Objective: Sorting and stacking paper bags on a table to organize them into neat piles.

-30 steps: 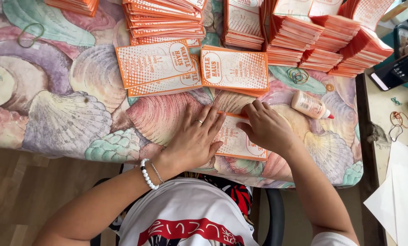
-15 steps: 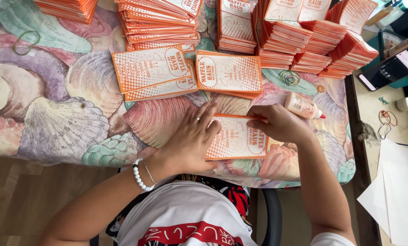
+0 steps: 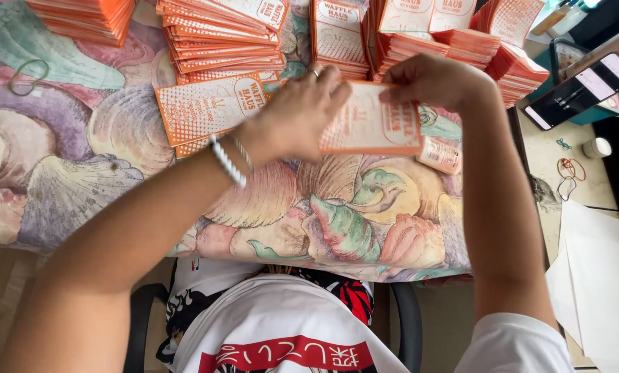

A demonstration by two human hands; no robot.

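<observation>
Both hands, left (image 3: 297, 117) and right (image 3: 433, 81), pinch a thin orange card (image 3: 371, 124) by its edges (light, bendy, likely creases easily) above the desk (image 3: 81, 173).

I hold a matt orange paper packet (image 3: 371, 124); below it, the bench's shell-print cloth (image 3: 337, 214) looks smooth and slightly glossy.

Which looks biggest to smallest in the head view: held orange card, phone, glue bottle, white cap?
1. Orange card, though it is raised nearer the camera, which inflates it.
2. Phone.
3. Glue bottle, partly hidden.
4. White cap.
Both hands, left and right, hold the card.
</observation>
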